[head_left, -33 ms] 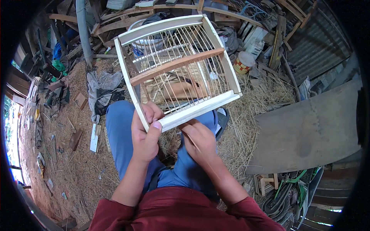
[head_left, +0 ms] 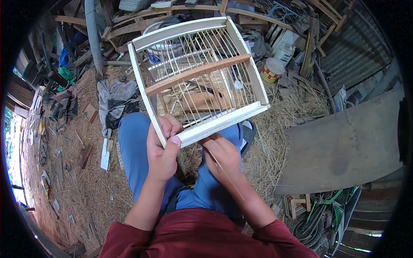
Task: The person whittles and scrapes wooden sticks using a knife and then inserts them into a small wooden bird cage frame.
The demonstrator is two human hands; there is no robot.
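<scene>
I see a pale wooden cage frame [head_left: 223, 112] with thin vertical rods and a reddish crossbar [head_left: 195, 73], tilted above my lap. My left hand [head_left: 165, 152] is closed on its lower-left corner, thumb on the front rail and fingers curled around the side bar. My right hand [head_left: 223, 159] is closed just below the bottom rail on a thin stick [head_left: 232, 183], which slants down along my wrist toward the forearm. My right fingertips are partly hidden by the rail.
Straw and shavings cover the ground around my legs. A flat board [head_left: 340, 142] lies at the right. Buckets [head_left: 272, 71], scrap timber [head_left: 180, 12] and crumpled sacking [head_left: 109, 101] lie beyond the cage. A post [head_left: 92, 38] stands at the back left; corrugated metal [head_left: 357, 47] is at the back right.
The thin stick in my right hand now shows farther down along the forearm. The cage and both hands are in nearly the same place.
</scene>
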